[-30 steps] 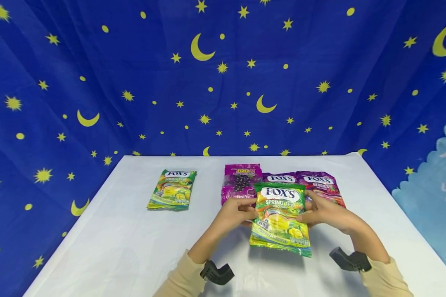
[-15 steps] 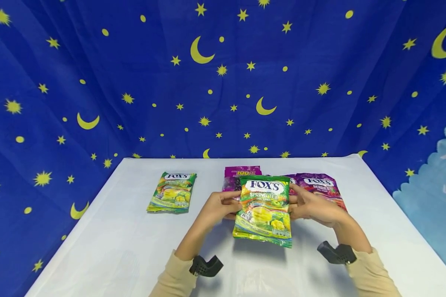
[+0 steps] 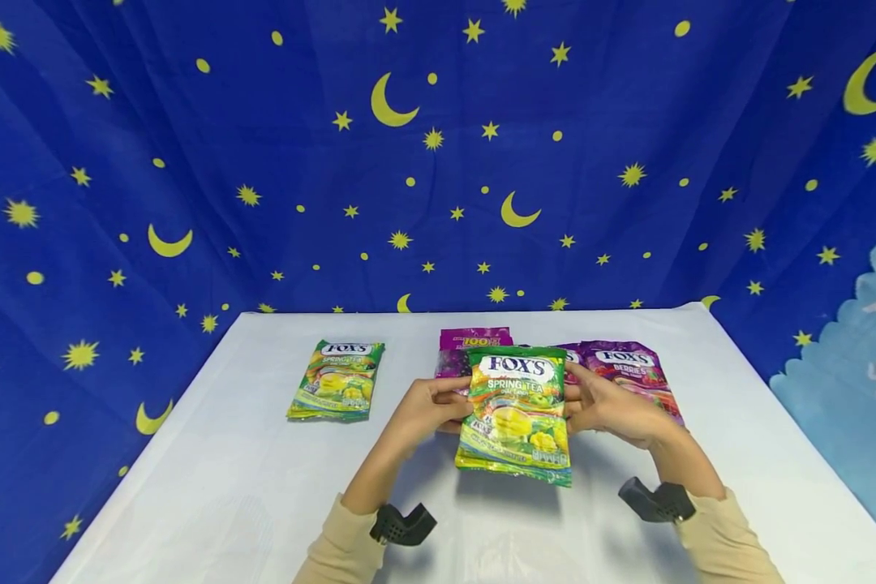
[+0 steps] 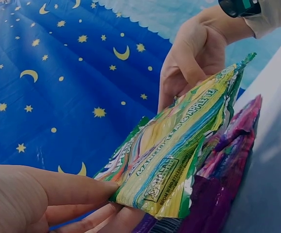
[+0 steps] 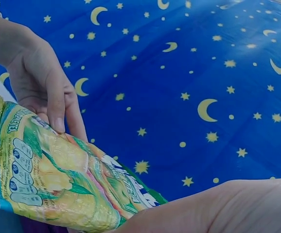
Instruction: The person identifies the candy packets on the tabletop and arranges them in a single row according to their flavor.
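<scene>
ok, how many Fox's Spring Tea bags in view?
2. The held bag is gripped between the left hand and right hand; the other bag lies toward the white table's far left. More could be hidden behind or beneath either.

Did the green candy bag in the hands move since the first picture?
Yes. In the head view, the held green bag has moved left, farther from the purple Berries bag, which stayed put.
</scene>
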Tool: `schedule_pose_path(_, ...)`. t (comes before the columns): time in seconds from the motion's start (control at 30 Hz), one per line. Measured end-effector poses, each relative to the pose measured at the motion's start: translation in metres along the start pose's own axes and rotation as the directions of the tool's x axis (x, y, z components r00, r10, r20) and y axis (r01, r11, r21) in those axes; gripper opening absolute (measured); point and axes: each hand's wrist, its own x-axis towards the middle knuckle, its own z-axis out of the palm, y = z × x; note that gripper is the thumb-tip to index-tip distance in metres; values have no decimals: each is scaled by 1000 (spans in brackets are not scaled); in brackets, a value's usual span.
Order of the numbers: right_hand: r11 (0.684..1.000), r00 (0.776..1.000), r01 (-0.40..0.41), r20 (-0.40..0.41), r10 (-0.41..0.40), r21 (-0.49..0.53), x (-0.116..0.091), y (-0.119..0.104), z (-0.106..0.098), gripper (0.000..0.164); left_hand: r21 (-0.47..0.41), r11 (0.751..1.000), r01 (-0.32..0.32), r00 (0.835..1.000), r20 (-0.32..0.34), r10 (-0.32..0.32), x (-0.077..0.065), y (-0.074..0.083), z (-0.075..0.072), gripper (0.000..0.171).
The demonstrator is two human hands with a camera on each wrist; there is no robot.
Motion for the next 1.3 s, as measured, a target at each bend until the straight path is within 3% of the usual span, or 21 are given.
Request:
schedule_pose_path(0.5, 994, 997, 21, -70, -28, -106, -1, -3, 5, 104, -19, 1000, -1, 1000, 0, 1, -1, 1, 0, 45)
schedule_pose_path(0.8, 984, 991, -19, -136, -5, -179, -1, -4, 6, 102, -41, 999, 0, 1000, 2, 0, 0, -1, 2, 44)
schedule_pose_path(1.13, 979, 991, -21, -137, -7, -202, 2, -4, 7, 102, -24, 1000, 3, 1000, -12, -3, -1, -2, 1, 43)
schedule_pose_path(1.3, 989, 992, 3, -122, -21, -149, 6, -2, 7, 103, 21, 1000, 4, 1000, -30, -4, 3, 0, -1, 42)
